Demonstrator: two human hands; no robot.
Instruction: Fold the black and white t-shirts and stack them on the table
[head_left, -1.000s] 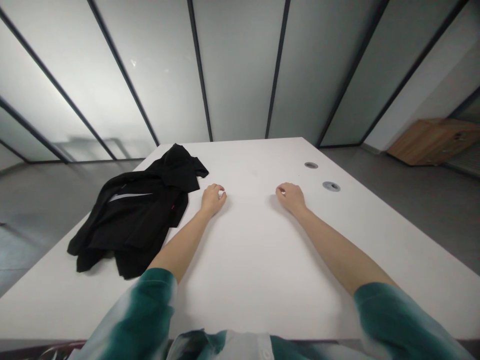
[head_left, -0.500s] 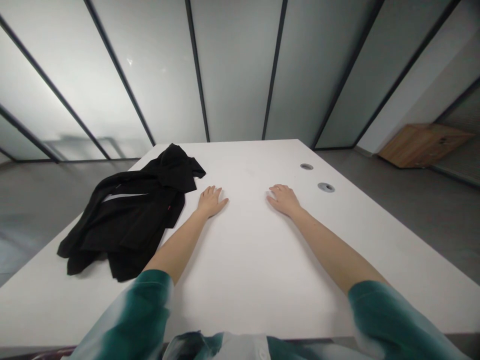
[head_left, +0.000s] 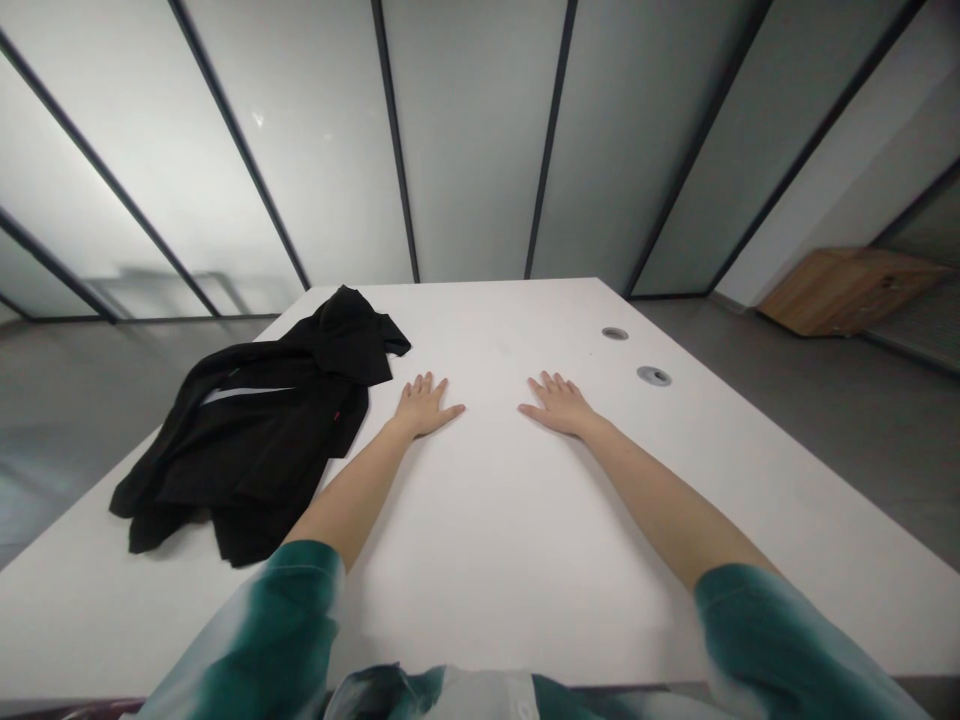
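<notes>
My left hand lies palm down on the white table, fingers spread and holding nothing. Just to its left is a black garment, loosely laid out, with a pale strip showing across it and a tiny red mark near its right side. The garment and the hand are apart. My right hand also rests flat on the tabletop, its fingers spread and thumb pointing inward. Bare tabletop shows between the two hands.
Two round grommets, a far one and a nearer one, are set in the table's right side. Frosted glass panels with dark frames stand behind the table. A wooden cabinet is at the far right on the grey floor.
Both hands have spread their fingers wider, and the thumbs reach further inward. The right hand has shifted slightly left. The black garment lies where it was.
</notes>
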